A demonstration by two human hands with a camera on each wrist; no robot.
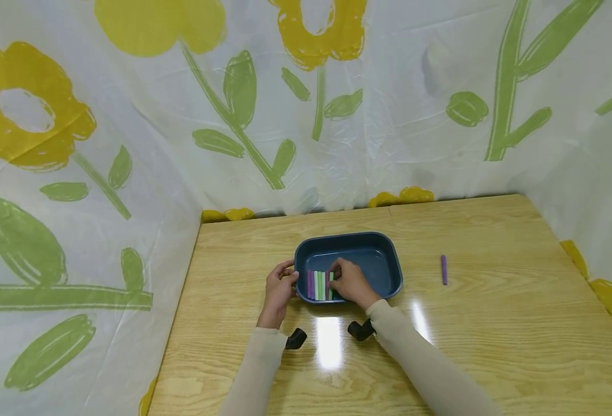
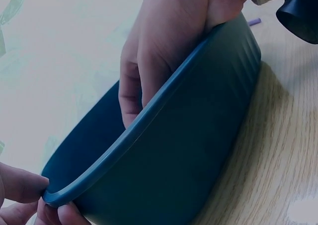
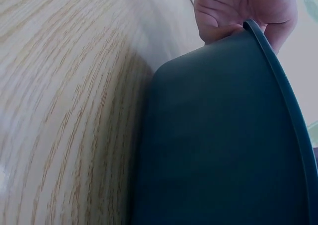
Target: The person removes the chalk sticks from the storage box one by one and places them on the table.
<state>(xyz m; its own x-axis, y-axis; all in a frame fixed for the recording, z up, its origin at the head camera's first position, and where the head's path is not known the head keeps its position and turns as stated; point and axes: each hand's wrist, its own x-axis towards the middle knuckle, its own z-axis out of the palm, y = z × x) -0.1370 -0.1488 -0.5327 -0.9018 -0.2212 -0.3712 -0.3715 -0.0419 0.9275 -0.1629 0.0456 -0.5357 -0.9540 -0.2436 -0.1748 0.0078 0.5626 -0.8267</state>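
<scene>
Carrying everything, the pale wood-grain surface [image 1: 493, 329] extends on all sides of the dark blue rectangular tray with rounded corners [image 1: 375, 261], apparently smooth plastic. The tray is probably light, fairly stiff and apt to slide if nudged; its rolled rim looks the best place to steady it. At the tray's left end, the left hand [image 1: 279, 287] has a closed grip, thumb and fingers pinching that rim. Inside the tray, just over its near wall, the right hand [image 1: 354, 283] has its fingers bent downward; how wide its grip is, and whether it pinches anything, cannot be told, as the fingertips are hidden. Beside those fingers, the row of slim purple and pale green chalk-like sticks [image 1: 316, 287] lies side by side in the tray's left half. Well apart, right of the tray, lies a single slim purple chalk-like stick [image 1: 444, 270]. Such sticks should be light, stiff, perhaps brittle and prone to roll, so a gentle pinch about the middle would suit.
</scene>
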